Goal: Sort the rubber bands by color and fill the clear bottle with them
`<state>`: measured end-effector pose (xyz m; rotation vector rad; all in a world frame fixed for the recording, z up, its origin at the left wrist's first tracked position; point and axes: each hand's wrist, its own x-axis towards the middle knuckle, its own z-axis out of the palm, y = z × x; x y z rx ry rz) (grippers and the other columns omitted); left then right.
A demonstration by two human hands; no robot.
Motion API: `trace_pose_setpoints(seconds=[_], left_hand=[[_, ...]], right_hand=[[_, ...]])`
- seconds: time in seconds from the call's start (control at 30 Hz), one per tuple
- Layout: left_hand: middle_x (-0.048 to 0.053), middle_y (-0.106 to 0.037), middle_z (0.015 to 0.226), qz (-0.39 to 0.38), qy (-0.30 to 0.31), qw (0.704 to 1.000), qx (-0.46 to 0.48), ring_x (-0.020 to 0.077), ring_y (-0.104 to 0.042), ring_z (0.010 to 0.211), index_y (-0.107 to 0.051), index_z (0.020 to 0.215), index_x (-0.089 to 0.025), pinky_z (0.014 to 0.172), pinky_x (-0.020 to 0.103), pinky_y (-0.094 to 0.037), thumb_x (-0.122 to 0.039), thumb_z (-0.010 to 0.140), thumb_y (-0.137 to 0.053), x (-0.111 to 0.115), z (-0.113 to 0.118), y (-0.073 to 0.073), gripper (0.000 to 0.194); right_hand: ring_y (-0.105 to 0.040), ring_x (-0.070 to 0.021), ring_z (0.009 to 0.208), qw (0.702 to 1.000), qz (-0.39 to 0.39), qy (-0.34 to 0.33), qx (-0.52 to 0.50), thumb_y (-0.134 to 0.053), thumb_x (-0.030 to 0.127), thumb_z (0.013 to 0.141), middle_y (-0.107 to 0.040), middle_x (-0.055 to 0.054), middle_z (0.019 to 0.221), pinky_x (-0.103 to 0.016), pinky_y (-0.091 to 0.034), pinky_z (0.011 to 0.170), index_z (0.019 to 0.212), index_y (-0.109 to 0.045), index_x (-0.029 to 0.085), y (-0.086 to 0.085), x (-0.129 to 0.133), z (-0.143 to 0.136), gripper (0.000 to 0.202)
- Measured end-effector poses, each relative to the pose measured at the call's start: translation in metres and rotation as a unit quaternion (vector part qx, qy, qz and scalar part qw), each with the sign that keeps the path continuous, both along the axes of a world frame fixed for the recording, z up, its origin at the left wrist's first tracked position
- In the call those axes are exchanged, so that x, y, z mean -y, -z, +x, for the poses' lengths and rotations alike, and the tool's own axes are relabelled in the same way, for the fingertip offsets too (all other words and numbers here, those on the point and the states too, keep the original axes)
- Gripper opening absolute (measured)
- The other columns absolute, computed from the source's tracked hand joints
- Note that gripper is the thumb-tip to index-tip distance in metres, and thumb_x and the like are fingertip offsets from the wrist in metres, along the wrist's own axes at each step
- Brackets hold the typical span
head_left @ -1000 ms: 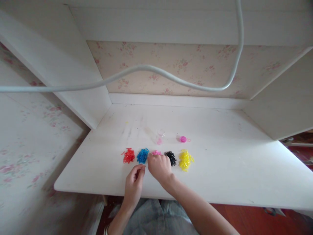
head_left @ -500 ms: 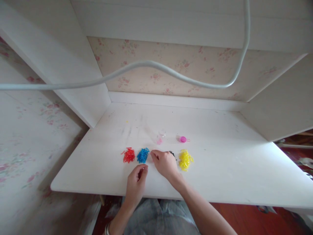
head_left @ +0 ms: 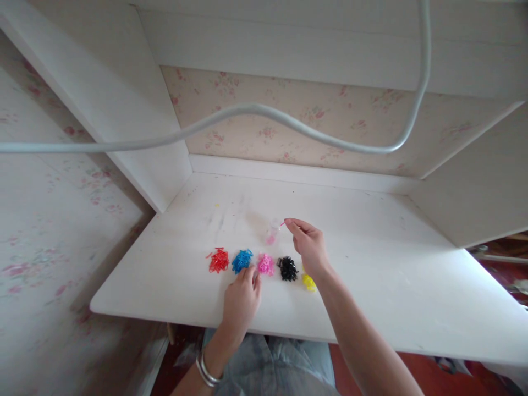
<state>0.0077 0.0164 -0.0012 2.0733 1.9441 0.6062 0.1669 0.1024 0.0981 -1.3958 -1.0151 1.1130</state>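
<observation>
On the white table lie separate piles of small pieces: red (head_left: 218, 260), blue (head_left: 241, 260), pink (head_left: 265, 264), black (head_left: 287, 268) and yellow (head_left: 308, 282). Behind the pink pile is a small clear container (head_left: 273, 234) with pink at one end. My right hand (head_left: 309, 242) pinches a small pink piece at the container's opening. Bent fingers of my left hand (head_left: 243, 294) touch the table between the blue and pink piles; what they hold, if anything, is too small to make out. My right forearm partly covers the yellow pile, and the pink lid is out of sight.
A pale cable (head_left: 256, 110) runs across the upper view in front of the wall. White side panels (head_left: 487, 187) and a back ledge (head_left: 305, 173) border the table (head_left: 371, 286). A tiny yellow bit (head_left: 216, 205) lies at the back left.
My right hand has moved from the pink pile up and right to the clear container, uncovering the pink and black piles. My left hand has shifted slightly right and forward, nearer the blue pile.
</observation>
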Motion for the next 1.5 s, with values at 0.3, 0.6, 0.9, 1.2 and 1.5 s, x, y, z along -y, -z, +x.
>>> trace_pose_setpoints(seconds=[0.3,0.6,0.9,1.2,1.5], left_hand=[[0.007,-0.067,0.096,0.008,-0.011,0.996,-0.086,0.0161,-0.066,0.071,-0.062,0.106,-0.021,0.055,0.023,-0.043,-0.022,0.092,-0.041,0.000,0.007,0.000,0.025],[0.006,-0.066,0.092,0.016,-0.017,0.997,-0.078,0.0158,-0.065,0.068,-0.061,0.103,-0.022,0.054,0.023,-0.040,-0.022,0.093,-0.040,0.002,0.005,0.003,0.024],[0.004,-0.066,0.092,-0.001,0.003,0.999,0.038,0.0164,-0.065,0.080,-0.060,0.102,-0.022,0.067,0.024,-0.046,-0.026,0.094,-0.037,0.001,0.000,-0.007,0.025],[0.006,-0.069,0.094,0.031,0.010,0.994,0.109,0.0172,-0.066,0.082,-0.063,0.100,-0.020,0.073,0.026,-0.049,-0.026,0.093,-0.042,0.000,-0.004,0.002,0.023],[0.007,-0.070,0.093,0.040,-0.019,0.992,0.122,0.0183,-0.066,0.079,-0.064,0.098,-0.019,0.071,0.027,-0.050,-0.032,0.093,-0.043,0.003,-0.011,-0.002,0.025]], right_hand=[[-0.025,-0.0064,0.049,0.998,0.008,-0.026,0.062,-0.061,0.056,0.072,-0.042,0.003,0.056,-0.020,-0.018,0.042,0.098,-0.072,0.013,0.016,-0.014,-0.004,0.052],[-0.030,-0.0077,0.049,0.989,0.030,-0.030,0.143,-0.053,0.056,0.079,-0.043,0.004,0.055,-0.020,-0.024,0.044,0.100,-0.072,0.015,0.016,0.003,0.002,0.049],[-0.055,-0.0119,0.055,0.946,-0.014,-0.117,0.302,-0.045,0.043,0.088,-0.065,0.000,0.065,-0.020,-0.037,0.052,0.095,-0.073,0.021,0.074,0.085,0.004,0.036],[-0.066,-0.0139,0.064,0.868,-0.007,-0.122,0.482,-0.043,0.035,0.092,-0.073,-0.002,0.074,-0.020,-0.039,0.058,0.108,-0.068,0.028,0.089,0.099,-0.005,0.031],[-0.064,-0.0121,0.055,0.823,0.018,-0.124,0.554,-0.037,0.034,0.095,-0.072,0.001,0.070,-0.022,-0.026,0.049,0.097,-0.069,0.030,0.096,0.095,-0.008,0.031]])
